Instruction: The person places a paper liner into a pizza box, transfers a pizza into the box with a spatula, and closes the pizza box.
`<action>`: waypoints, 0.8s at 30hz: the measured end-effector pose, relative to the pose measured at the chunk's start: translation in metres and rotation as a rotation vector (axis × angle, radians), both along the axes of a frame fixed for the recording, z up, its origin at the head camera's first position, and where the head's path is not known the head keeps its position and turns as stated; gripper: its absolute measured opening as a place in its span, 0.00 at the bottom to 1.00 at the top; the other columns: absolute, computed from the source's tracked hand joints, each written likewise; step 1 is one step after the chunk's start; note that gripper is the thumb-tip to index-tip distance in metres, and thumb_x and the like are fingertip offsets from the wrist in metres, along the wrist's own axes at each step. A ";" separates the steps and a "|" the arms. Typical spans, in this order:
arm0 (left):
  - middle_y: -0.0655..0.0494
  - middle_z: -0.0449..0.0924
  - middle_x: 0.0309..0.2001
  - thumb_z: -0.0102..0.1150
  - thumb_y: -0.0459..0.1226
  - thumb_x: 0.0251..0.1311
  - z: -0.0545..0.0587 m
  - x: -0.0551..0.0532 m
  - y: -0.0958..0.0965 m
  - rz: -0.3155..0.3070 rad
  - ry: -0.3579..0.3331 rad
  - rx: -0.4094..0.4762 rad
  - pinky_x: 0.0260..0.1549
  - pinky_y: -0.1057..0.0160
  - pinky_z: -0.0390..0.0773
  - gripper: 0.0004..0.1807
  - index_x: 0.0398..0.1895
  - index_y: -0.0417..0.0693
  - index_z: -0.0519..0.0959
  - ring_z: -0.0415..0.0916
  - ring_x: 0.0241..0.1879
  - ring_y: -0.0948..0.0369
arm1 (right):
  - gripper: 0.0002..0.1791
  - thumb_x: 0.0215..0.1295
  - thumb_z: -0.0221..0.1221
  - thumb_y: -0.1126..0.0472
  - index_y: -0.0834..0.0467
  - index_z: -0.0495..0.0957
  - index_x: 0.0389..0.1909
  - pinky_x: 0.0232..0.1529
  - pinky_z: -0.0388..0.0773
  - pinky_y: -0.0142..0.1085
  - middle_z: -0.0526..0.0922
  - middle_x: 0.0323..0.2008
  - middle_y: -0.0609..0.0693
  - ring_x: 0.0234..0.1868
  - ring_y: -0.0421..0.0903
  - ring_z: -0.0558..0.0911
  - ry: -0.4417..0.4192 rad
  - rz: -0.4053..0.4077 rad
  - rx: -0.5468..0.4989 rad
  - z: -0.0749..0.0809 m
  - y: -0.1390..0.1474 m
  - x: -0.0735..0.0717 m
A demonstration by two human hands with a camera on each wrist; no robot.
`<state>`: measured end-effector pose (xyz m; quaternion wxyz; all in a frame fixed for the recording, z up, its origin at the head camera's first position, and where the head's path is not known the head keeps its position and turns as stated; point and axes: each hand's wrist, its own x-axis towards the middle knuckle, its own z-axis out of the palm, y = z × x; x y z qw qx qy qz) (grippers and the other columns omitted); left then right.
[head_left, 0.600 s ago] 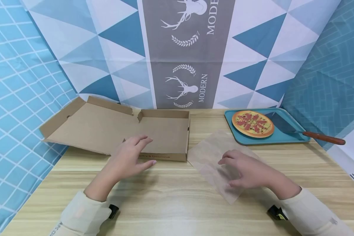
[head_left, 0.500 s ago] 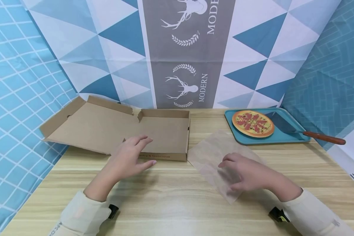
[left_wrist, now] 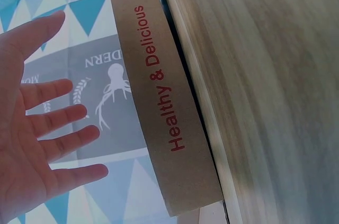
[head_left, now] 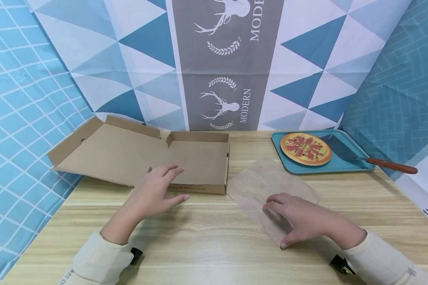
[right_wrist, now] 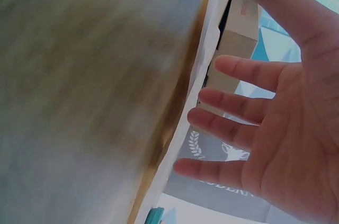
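My left hand (head_left: pixel 155 194) hovers in front of an opened cardboard pizza box (head_left: pixel 199 158), fingers spread and holding nothing. In the left wrist view that palm (left_wrist: pixel 26 134) is beside the box's front wall (left_wrist: pixel 156 91), lettered "Healthy & Delicious". Over the near part of a thin brown sheet of paper (head_left: pixel 256 182) is my right hand (head_left: pixel 303 217), its fingers bent a little. The right wrist view has these fingers (right_wrist: pixel 228 128) apart, with nothing between them. Whether a fingertip touches the sheet, I cannot tell.
At the back right, a teal tray (head_left: pixel 346 167) carries a pizza (head_left: pixel 305 149). A pizza server (head_left: pixel 390 165) lies across it, its wooden handle jutting over the right rim. The box lid (head_left: pixel 117 152) is folded out leftward, near the tiled side wall (head_left: pixel 25 130).
My right hand has come down and nearer to me over the paper's near corner, its thumb moving toward the front. My left hand, the box, the sheet and the tray stay put.
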<state>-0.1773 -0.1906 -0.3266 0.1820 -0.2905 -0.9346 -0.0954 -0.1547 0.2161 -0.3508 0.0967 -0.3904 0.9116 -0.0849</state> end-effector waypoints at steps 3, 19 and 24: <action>0.44 0.74 0.58 0.69 0.55 0.52 0.000 0.000 0.000 0.001 -0.005 -0.002 0.53 0.41 0.72 0.38 0.62 0.42 0.74 0.73 0.56 0.45 | 0.48 0.42 0.75 0.42 0.58 0.71 0.64 0.60 0.69 0.54 0.69 0.63 0.57 0.64 0.56 0.68 -0.010 -0.007 0.016 -0.001 -0.001 -0.001; 0.45 0.75 0.58 0.67 0.55 0.55 0.001 0.002 0.000 0.013 -0.024 -0.003 0.52 0.44 0.74 0.37 0.63 0.42 0.73 0.72 0.57 0.46 | 0.34 0.47 0.75 0.50 0.58 0.77 0.55 0.55 0.74 0.47 0.75 0.55 0.54 0.56 0.51 0.73 0.000 0.032 0.018 -0.001 -0.004 -0.007; 0.45 0.75 0.57 0.68 0.54 0.55 0.000 0.003 0.000 0.003 -0.018 0.003 0.52 0.45 0.75 0.37 0.62 0.41 0.73 0.73 0.56 0.46 | 0.18 0.46 0.74 0.61 0.53 0.79 0.38 0.43 0.77 0.39 0.77 0.39 0.43 0.41 0.40 0.75 0.101 0.121 -0.038 -0.001 -0.004 -0.010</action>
